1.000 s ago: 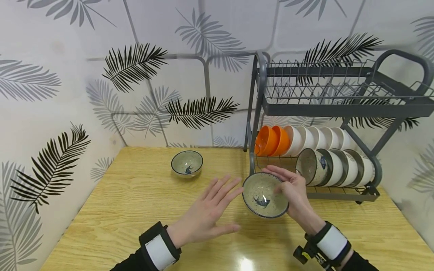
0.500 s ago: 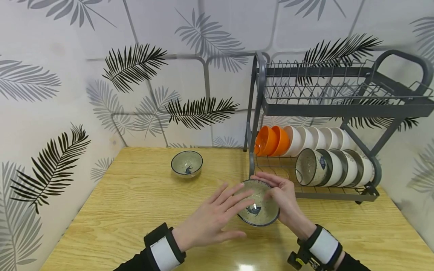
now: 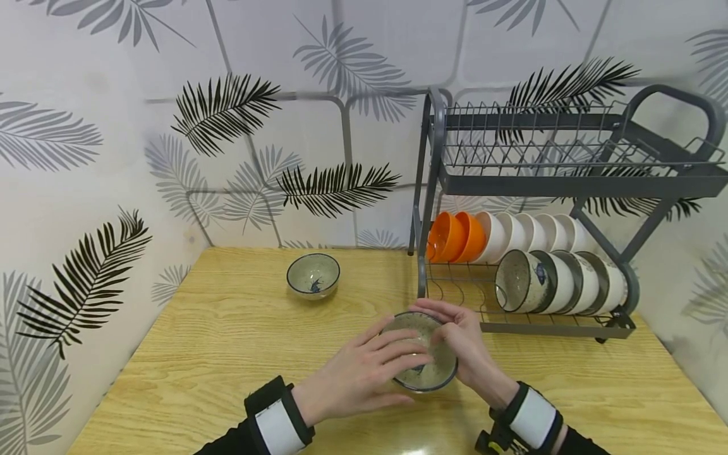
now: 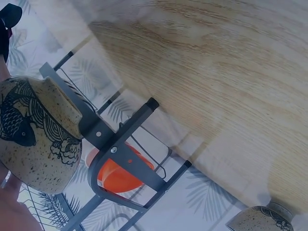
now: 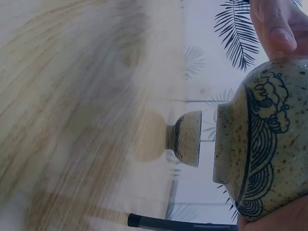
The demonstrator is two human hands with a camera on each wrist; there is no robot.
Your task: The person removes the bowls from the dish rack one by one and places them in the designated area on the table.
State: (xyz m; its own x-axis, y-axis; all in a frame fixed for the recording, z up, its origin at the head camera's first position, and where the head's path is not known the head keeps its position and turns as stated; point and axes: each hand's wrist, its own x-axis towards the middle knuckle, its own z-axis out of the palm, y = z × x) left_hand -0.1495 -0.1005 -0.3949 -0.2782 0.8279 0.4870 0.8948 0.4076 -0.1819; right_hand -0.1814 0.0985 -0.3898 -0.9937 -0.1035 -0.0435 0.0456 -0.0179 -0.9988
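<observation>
A speckled grey bowl (image 3: 439, 371) with a dark blue rim is held tilted above the table by my right hand (image 3: 467, 349), its thumb over the inside and its other fingers behind the rim. My left hand (image 3: 358, 374) has its fingers spread, nearly straight, across the bowl's mouth, partly covering the blue design inside. The left thumb lies near the bowl's close side. Blue fish and wave patterns decorate the outside of the held bowl (image 4: 38, 139), seen in the left wrist view. The right wrist view shows its foot ring lifted off the wood.
A matching bowl (image 3: 313, 276) stands upright at the back of the wooden table (image 3: 227, 328). On the right, a two-tier dark dish rack (image 3: 586, 185) carries orange bowls (image 3: 446, 237), white bowls (image 3: 531, 232) and patterned bowls (image 3: 520, 281) on its lower shelf.
My right hand has brought the bowl left and toward me, away from the rack. The left hand has shifted slightly right, so its fingers now overlap the bowl.
</observation>
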